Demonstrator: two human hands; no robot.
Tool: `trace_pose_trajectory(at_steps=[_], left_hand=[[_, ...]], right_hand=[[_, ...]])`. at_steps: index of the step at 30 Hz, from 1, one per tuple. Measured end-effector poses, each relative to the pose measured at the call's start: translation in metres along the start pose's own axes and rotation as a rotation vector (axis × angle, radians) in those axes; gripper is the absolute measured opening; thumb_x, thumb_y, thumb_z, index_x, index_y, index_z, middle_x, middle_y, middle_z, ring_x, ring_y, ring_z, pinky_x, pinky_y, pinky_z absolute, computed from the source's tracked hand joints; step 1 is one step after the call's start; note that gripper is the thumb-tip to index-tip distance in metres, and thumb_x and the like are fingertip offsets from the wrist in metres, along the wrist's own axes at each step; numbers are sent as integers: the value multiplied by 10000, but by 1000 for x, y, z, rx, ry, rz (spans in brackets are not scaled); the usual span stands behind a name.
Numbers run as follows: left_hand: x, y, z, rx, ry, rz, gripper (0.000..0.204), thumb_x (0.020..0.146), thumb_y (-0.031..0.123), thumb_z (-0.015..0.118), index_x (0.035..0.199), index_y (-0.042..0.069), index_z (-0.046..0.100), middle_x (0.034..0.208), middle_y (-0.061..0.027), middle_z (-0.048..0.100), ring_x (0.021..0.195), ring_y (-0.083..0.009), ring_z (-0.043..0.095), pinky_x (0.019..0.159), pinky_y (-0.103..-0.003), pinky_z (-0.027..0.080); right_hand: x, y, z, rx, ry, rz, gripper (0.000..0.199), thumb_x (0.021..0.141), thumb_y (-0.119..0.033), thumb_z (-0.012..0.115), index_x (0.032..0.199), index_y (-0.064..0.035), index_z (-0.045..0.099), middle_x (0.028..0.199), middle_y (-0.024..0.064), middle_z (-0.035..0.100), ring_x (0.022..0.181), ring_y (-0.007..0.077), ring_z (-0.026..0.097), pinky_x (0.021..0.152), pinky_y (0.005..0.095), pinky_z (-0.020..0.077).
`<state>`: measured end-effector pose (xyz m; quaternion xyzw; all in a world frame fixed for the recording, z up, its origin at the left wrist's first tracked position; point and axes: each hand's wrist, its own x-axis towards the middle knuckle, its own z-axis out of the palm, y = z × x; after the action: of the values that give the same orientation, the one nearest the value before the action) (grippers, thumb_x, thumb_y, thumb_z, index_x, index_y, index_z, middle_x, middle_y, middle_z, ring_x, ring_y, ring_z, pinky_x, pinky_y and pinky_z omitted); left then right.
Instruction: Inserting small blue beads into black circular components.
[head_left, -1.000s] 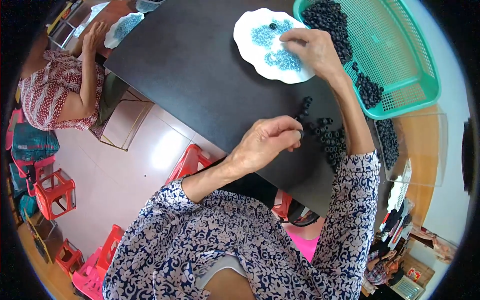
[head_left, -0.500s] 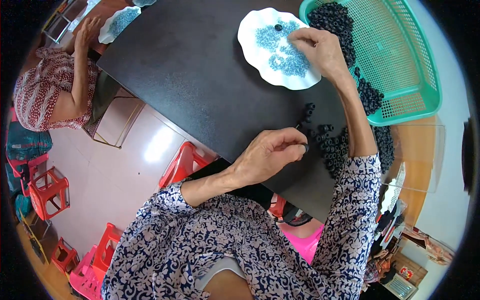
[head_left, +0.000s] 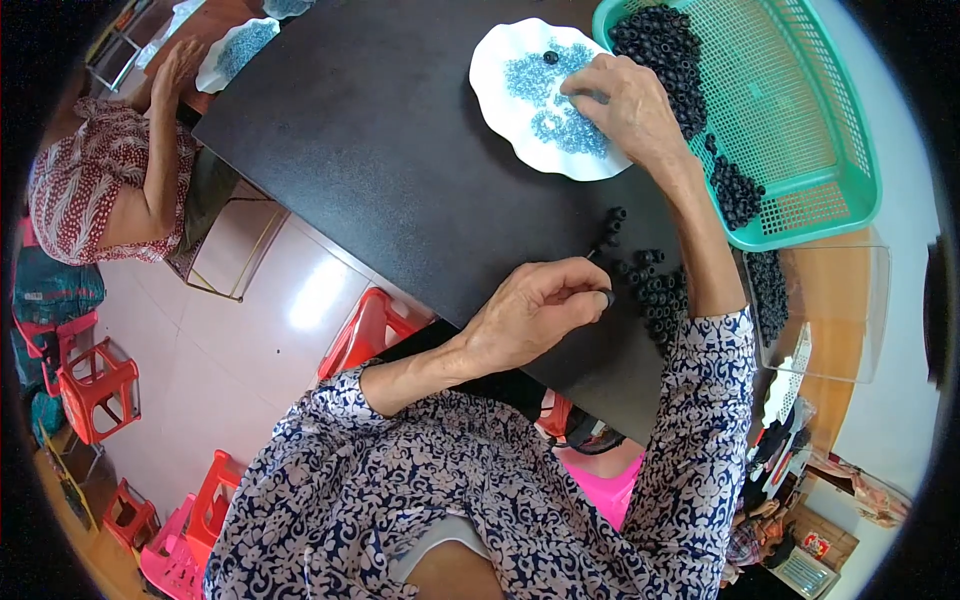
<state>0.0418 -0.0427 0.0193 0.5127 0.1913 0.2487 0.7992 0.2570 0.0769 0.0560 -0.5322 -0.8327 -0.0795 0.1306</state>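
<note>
Head view shows a black bead (head_left: pixel 608 297) pinched by the fingers of the left hand (head_left: pixel 535 308) above the tabletop (head_left: pixel 380 170). Fingers of the right hand (head_left: pixel 635 112) bend over blue beads (head_left: pixel 530 76) on a white plate (head_left: pixel 490 88), grasp unclear, near a green basket (head_left: pixel 800 115).

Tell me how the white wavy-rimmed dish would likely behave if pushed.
The white dish looks stiff, judging by its crisply scalloped rim. Resting on the dark table, it would probably slide rather than roll. Loose bluish beads on it might scatter.

There are two plates (head_left: pixel 495 95), one basket (head_left: pixel 790 130).
</note>
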Motion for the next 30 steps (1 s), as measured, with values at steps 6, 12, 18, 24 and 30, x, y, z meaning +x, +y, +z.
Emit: trace_pose_trajectory(at_steps=[6,12,18,24,30], left_hand=[[-3,1,2,1,-1,-9,186,928,105,568,1053,-26,613,877,-40,654,815,-87,615,766,-236,508],[-4,-5,3,-102,45,32,174,945,82,533,1059,-31,599,861,-42,641,798,-97,592,756,-244,489],[-13,-2,1,-92,123,70,189,955,125,526,1063,-8,606,872,-43,646,772,-83,585,642,-192,440],[-17,-10,5,-53,165,172,192,930,103,558,1033,-47,621,819,-61,652,754,-99,597,715,-236,495],[-25,-10,9,6,135,178,187,942,108,551,1025,-44,622,819,-46,640,754,-87,582,721,-225,484]], right_hand=[[-3,3,3,-60,38,41,170,753,-142,691,899,-56,699,839,87,654,777,259,623,770,378,505],[-41,-33,-32,577,137,425,187,761,-87,698,915,5,647,782,4,634,742,95,604,715,233,481],[-113,-100,-59,979,157,598,119,821,37,646,919,-9,599,854,-39,577,747,11,509,669,159,422],[-156,-142,-65,1124,196,614,139,808,79,654,902,-5,597,843,-29,571,742,16,516,644,162,430],[-164,-151,-53,1126,265,546,131,799,-1,707,906,-5,632,812,-20,612,738,33,554,664,178,462]])
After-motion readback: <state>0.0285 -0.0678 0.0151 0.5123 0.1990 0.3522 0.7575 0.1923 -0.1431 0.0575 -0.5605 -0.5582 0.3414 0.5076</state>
